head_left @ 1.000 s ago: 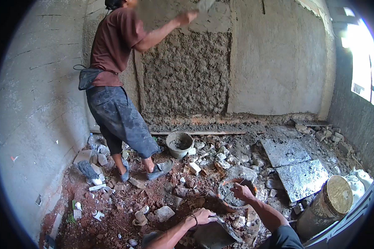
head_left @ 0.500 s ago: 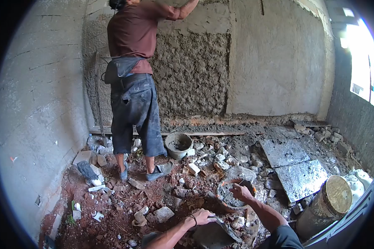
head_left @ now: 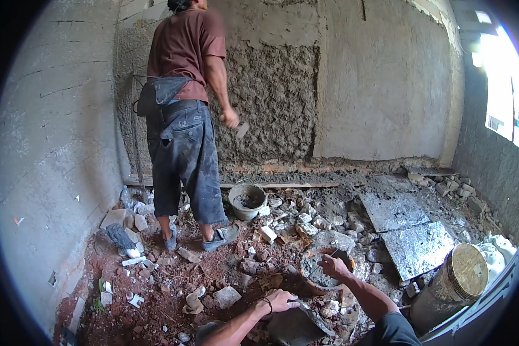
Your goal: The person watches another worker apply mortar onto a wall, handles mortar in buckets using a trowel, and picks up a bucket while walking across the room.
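My left hand (head_left: pixel 281 301) is closed on the rim of a dark grey bucket (head_left: pixel 297 328) at the bottom centre. Over an orange-rimmed basin (head_left: pixel 308 271) of grey mortar, my right hand (head_left: pixel 335 267) has its fingers curled together. A thin dark stick-like piece shows at its fingertips; what it belongs to is too small to tell. The co-worker (head_left: pixel 184 63) stands at the left, facing the rough wall, with a trowel (head_left: pixel 243 130) in a lowered hand.
A mortar bucket (head_left: pixel 247 202) stands by the co-worker's feet. Rubble (head_left: pixel 228 297) covers the ground. Two grey boards (head_left: pixel 419 248) lie at the right, near a tall dirty bucket (head_left: pixel 432 303). A plank (head_left: pixel 294 185) runs along the wall base.
The co-worker first stepped upright toward the wall with the arm raised, and has now lowered the trowel to hip height. My hands have stayed in place.
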Motion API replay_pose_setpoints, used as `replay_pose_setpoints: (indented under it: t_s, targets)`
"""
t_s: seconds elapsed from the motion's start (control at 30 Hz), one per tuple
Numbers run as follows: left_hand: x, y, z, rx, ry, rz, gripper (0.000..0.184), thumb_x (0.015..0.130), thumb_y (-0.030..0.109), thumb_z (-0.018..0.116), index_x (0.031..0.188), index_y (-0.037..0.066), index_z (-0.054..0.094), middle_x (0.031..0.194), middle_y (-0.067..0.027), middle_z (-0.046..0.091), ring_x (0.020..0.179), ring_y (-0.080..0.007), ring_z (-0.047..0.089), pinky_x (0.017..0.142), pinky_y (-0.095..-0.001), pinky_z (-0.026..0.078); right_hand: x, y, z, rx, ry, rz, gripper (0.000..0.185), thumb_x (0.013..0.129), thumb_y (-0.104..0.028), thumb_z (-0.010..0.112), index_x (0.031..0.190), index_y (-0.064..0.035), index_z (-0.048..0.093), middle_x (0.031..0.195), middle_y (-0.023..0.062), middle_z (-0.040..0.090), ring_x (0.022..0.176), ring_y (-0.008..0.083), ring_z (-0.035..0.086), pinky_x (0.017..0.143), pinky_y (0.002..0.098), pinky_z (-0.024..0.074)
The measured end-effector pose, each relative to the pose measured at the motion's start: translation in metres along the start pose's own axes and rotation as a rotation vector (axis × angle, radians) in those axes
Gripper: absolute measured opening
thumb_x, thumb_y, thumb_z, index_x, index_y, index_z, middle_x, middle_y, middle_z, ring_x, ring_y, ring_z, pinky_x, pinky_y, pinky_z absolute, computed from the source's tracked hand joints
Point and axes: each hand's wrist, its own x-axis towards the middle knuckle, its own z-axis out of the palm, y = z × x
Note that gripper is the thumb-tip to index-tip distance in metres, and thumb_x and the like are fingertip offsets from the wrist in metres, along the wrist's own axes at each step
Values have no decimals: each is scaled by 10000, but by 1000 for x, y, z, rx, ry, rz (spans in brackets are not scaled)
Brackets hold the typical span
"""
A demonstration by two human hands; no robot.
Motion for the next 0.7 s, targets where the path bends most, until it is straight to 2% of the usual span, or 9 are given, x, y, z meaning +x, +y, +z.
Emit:
replay_pose_setpoints:
  t_s: [0.2,0.27,0.63,0.7]
  targets:
    - [-1,3,-4,13,10,14,436,837,439,553,1073,80,633,989,-183,636,910,-386,600,804,-438,486,3,7,3,-10,-39,57,319,879,-373,534,794,-66,535,575,80,600,561,241,632,529,374,472]
    - [-1,6,-8,22,-91,-36,510,853,470,526,1164,70,579,1094,-180,599,1008,-369,570,897,-398,452,3,6,2,-9,-24,48,317,880,-371,535,796,-65,535,575,81,602,558,241,633,524,371,472]
    - [-1,12,-12,20,-118,-68,502,850,454,541,1160,62,580,1110,-168,597,1021,-360,568,900,-391,453,3,8,3,3,-19,24,290,875,-347,554,807,-66,527,577,90,603,558,250,638,508,365,475]
    - [-1,10,-12,18,-116,-66,497,851,450,543,1160,63,580,1105,-171,599,1015,-361,571,898,-391,455,4,11,5,-25,-43,16,270,885,-328,543,869,-59,540,608,77,625,550,192,640,501,321,479]
